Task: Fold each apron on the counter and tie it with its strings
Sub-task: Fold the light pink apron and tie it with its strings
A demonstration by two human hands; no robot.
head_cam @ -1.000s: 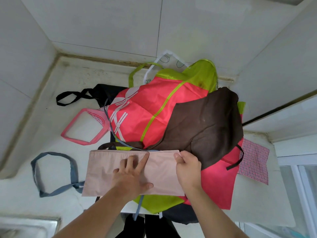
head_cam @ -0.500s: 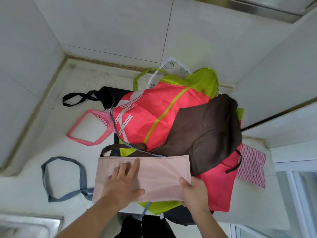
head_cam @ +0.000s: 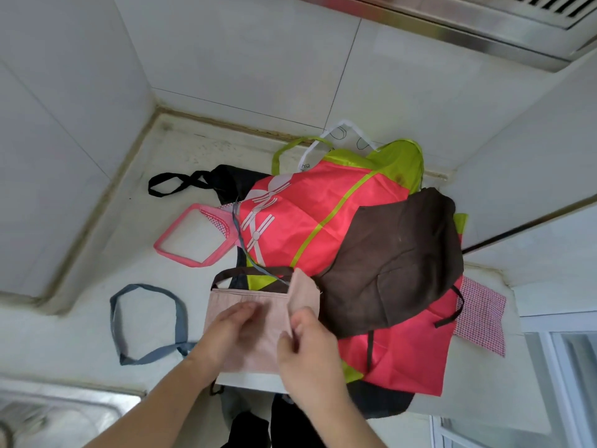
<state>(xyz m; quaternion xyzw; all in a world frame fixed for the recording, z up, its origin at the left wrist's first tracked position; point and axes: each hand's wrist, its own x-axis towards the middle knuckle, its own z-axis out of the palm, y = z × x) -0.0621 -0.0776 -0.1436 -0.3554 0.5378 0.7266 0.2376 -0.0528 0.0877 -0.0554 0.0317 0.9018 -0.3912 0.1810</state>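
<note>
A pale pink apron (head_cam: 258, 347), folded into a strip, lies at the counter's front edge. My left hand (head_cam: 232, 331) lies flat on its middle, blurred. My right hand (head_cam: 307, 344) pinches the strip's right end, which stands lifted and turned over toward the left. The apron's grey-blue neck loop (head_cam: 145, 321) trails on the counter to the left. Behind it is a pile of aprons: a brown one (head_cam: 394, 260) on top, a red one with a lime stripe (head_cam: 310, 221), a lime one (head_cam: 400, 160) and a black one (head_cam: 226, 182).
A pink loop (head_cam: 190, 234) and a black loop (head_cam: 171, 185) lie on the white counter (head_cam: 97, 276) left of the pile. A red checked cloth (head_cam: 481, 315) hangs at the right edge. A steel sink (head_cam: 55, 412) is at bottom left. Tiled walls enclose the corner.
My right hand moved from the strip's right end, lifting that end and swinging it left over the strip. My left hand stayed pressed on the middle.
</note>
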